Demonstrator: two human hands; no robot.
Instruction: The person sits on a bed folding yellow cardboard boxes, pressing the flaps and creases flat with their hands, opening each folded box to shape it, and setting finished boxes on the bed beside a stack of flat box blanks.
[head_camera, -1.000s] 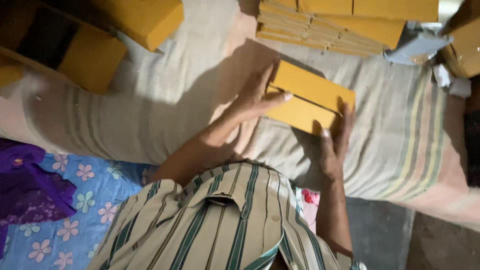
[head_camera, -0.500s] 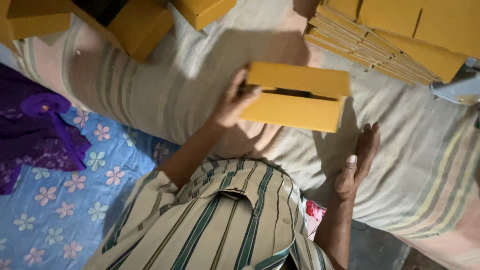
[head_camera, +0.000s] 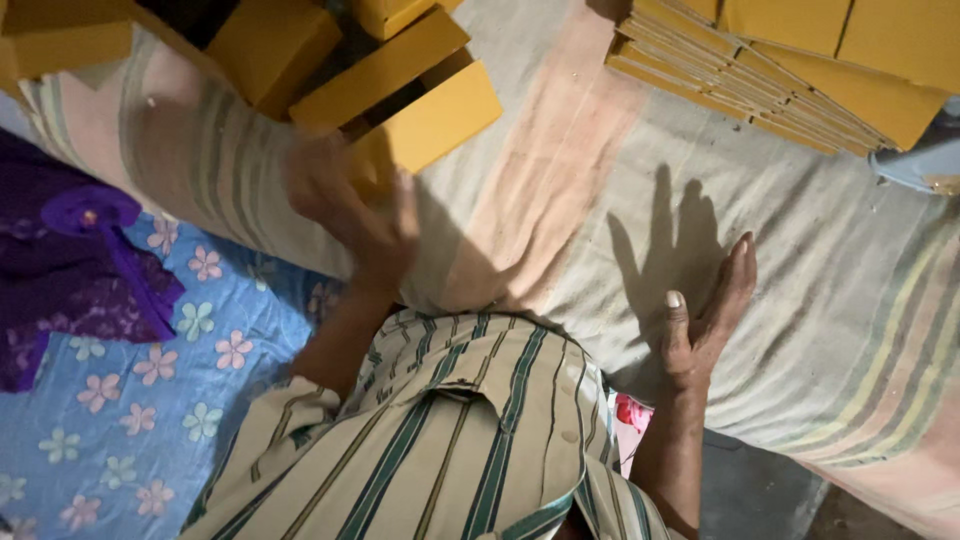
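left hand (head_camera: 355, 205) at a folded yellow box (head_camera: 430, 125), right hand (head_camera: 705, 320) bare over the striped cloth (head_camera: 560, 200)

the left hand is blurred (motion smears it), fingers spread loosely, at about 10 o'clock from the striped shirt (head_camera: 450, 440); it lies just beside the lower edge of the yellow box, and i cannot tell whether it grips or only touches it. that box sits tilted at 11 o'clock in the view, against a heap of made-up yellow boxes (head_camera: 270, 45) above it. the right hand, at 3 o'clock from the collar, is open with fingers straight and holds nothing, hovering edge-on over the cloth beside its own shadow. a stack of flat yellow cartons (head_camera: 780, 70) lies at 1 o'clock, well apart from both hands. a blue flowered sheet (head_camera: 130, 400) and purple fabric (head_camera: 70, 260) lie at 8 to 9 o'clock.
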